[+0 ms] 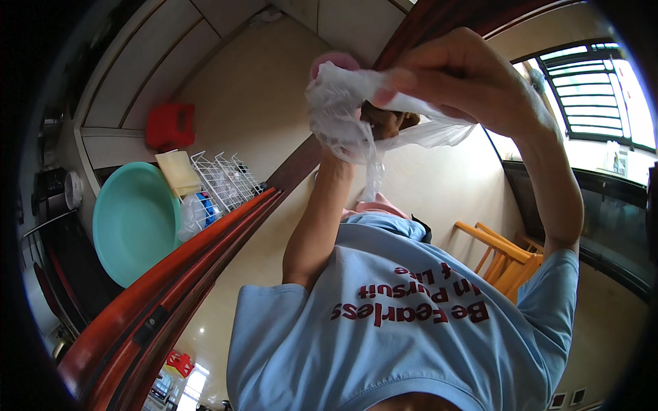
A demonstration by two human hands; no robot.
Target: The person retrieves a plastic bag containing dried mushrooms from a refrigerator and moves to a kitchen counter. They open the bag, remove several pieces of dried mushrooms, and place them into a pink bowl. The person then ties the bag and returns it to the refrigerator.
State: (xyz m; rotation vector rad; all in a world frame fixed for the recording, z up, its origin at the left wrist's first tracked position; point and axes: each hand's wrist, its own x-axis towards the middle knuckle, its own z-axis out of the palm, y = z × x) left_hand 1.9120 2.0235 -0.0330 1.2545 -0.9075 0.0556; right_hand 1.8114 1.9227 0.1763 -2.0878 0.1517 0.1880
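Note:
A thin, whitish translucent plastic bag (339, 97) is spread between my hands, its mouth partly open. Brown, lumpy contents (383, 122) show in the opening; I cannot tell what they are. My right hand (452, 82) reaches in from the right, thumb and fingers pinching the bag's edge, slightly blurred. From below left comes my left forearm, and the crumpled plastic covers most of my left hand (345, 153), so its fingers are hidden. A twisted strip of the bag hangs below. Just behind the bag's top is a round pink object (336, 60), partly hidden.
A dark red wooden door frame (205, 246) crosses the left side. Beyond it are a turquoise basin (136, 223), a white wire rack (221, 177), a folded yellowish cloth (178, 172) and a red plastic container (170, 127). A wooden chair (501, 251) stands at the right, below a barred window (591, 92).

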